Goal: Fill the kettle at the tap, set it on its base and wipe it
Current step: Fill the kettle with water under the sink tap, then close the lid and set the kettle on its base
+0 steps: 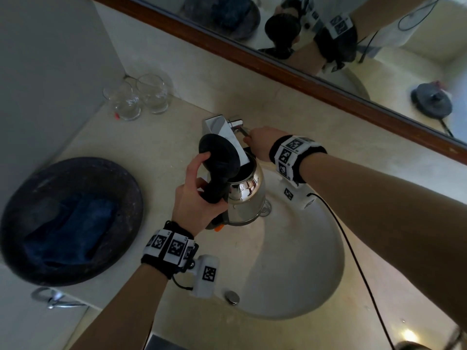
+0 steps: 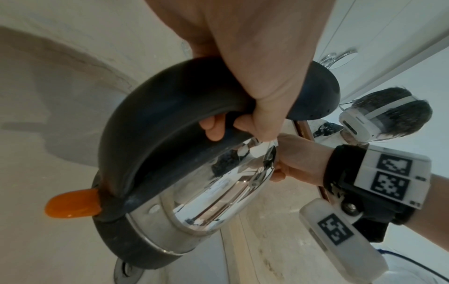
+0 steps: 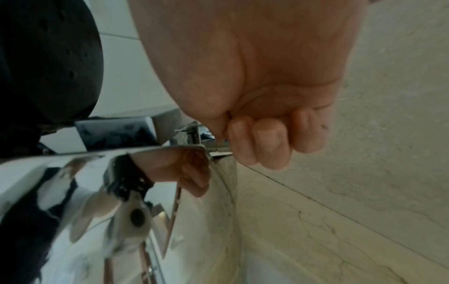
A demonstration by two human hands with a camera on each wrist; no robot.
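A shiny steel kettle (image 1: 246, 195) with a black handle hangs over the basin, its black lid (image 1: 218, 156) flipped up. The chrome tap spout (image 1: 228, 137) reaches into the kettle's open mouth. My left hand (image 1: 195, 193) grips the kettle's handle (image 2: 155, 123), thumb up against the lid; an orange switch (image 2: 73, 203) sticks out at the handle's foot. My right hand (image 1: 257, 144) curls round the tap lever (image 3: 218, 148) at the tap's right side. No water stream shows. The kettle's base appears only as a reflection in the mirror (image 1: 432, 99).
A round white basin (image 1: 303, 261) with a drain plug (image 1: 232, 296) lies below the kettle. A dark round tray (image 1: 118, 180) holding a folded blue cloth (image 1: 73, 228) sits on the counter at left. Two glasses (image 1: 137, 97) stand in the back left corner. A black cable (image 1: 353, 256) crosses the basin's right side.
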